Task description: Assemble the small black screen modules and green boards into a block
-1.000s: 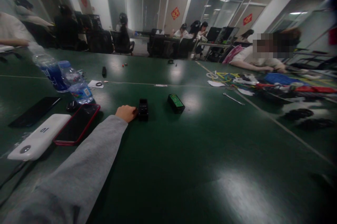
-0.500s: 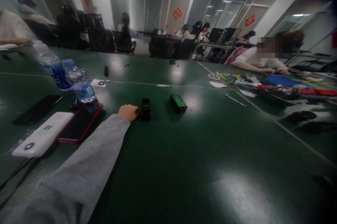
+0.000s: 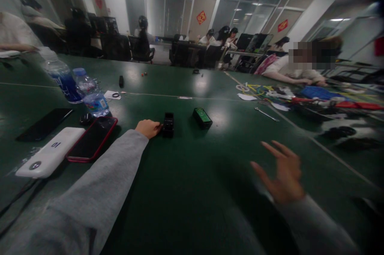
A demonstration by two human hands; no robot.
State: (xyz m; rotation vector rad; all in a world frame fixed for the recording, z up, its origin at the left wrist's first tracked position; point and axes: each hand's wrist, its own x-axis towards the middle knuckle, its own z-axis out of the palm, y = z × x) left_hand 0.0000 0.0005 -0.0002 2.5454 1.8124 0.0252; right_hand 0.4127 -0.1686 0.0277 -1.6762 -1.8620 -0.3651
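Observation:
My left hand [image 3: 148,128] reaches out on a grey sleeve across the dark green table [image 3: 192,191] and its fingers close on the near end of a small black device [image 3: 168,124]. A little to the right of that lies a black block with a green top [image 3: 202,118]. My right hand [image 3: 282,177] hovers above the table at the lower right, fingers spread, holding nothing.
At the left lie a red-cased phone [image 3: 93,138], a white power bank [image 3: 50,157], a black phone [image 3: 44,123] and two water bottles [image 3: 91,98]. A metal tool [image 3: 265,114] and a heap of coloured parts [image 3: 315,99] are at the right, beside a seated person. Other people sit at the back.
My right hand has come into view at the lower right with spread fingers. The left hand stays on the black device, which has shifted slightly to the right.

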